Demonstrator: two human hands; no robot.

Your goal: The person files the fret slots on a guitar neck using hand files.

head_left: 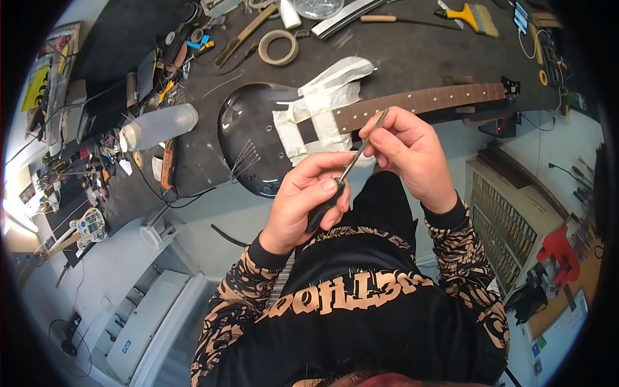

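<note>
A thin metal tool with a dark handle [350, 166] slants up to the right in front of my body. My left hand [308, 200] is wrapped round its handle. Near the tip of the shaft, the fingers of my right hand [407, 151] pinch it. Just beyond lies a dark, glossy guitar body [248, 116], partly covered with white masking paper and tape [332, 97]. Its brown fretless-looking neck [429, 100] with pale dots points right. Several loose strings or wires [245, 158] rest on the body's lower left.
On the dark workbench [213, 71] are a tape roll [278, 48], a clear bottle [164, 127], a yellow brush [474, 19] and a wooden-handled tool [378, 19]. Small tools clutter the left. A cabinet [509, 226] and red clamp [560, 258] stand at right.
</note>
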